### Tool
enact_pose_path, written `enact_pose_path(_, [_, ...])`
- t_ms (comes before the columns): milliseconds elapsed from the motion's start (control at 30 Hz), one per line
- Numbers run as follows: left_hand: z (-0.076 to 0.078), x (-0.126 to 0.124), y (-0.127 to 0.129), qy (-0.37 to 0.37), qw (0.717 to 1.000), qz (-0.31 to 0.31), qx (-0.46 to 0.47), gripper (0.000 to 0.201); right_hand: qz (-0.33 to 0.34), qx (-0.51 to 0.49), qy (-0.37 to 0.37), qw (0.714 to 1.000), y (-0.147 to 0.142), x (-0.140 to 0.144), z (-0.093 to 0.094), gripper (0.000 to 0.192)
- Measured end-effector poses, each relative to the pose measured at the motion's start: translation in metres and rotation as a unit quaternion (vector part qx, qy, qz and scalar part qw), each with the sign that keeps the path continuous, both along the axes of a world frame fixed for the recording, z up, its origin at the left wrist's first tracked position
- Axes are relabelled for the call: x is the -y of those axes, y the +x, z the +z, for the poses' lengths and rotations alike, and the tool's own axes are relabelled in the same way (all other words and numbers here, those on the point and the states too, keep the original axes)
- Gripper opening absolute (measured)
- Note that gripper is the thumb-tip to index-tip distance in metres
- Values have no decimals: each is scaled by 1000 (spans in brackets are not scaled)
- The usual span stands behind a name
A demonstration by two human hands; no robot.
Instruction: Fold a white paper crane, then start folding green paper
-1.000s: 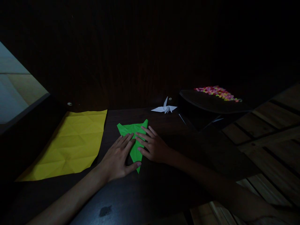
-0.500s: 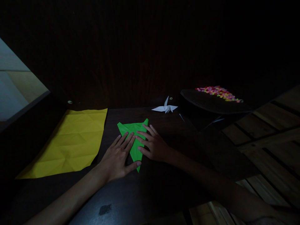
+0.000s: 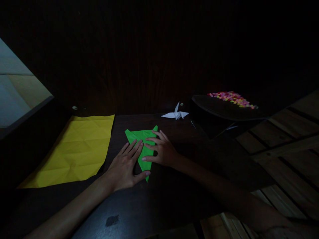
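Pressing flat, left hand [image 3: 124, 167] spreads on the green folded paper [image 3: 142, 141] mid-counter [image 3: 159, 205], thumb at its near tip. Right hand [image 3: 161, 149], fingers spread, has slid slightly inward along the right edge since a second ago; creasing likely continues.

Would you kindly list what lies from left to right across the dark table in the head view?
Yellow sheet → left hand → green folded paper → right hand → white paper crane → colourful pieces.
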State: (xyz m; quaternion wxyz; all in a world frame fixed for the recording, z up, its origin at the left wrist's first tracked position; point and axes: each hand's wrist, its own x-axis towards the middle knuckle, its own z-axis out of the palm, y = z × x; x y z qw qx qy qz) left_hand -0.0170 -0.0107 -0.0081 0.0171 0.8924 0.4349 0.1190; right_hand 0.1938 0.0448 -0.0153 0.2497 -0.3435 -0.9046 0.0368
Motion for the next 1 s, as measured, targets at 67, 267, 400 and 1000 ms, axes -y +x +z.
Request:
enact_pose_path(67, [0, 0, 0, -2, 1000, 2, 4, 92, -1, -9, 5, 1000, -1, -5, 1, 37])
enact_pose_path(267, [0, 0, 0, -5, 1000, 6, 9, 93, -9, -48, 17, 999, -7, -23, -1, 13])
enact_pose_path(400, [-1, 0, 0, -7, 1000, 10, 15, 94, -10, -63, 5, 998, -11, -31, 1, 9])
enact_pose_path(1000, [4, 4, 3, -2, 996, -59, 74, 59, -36, -87, -23, 995, -19, -38, 0, 9])
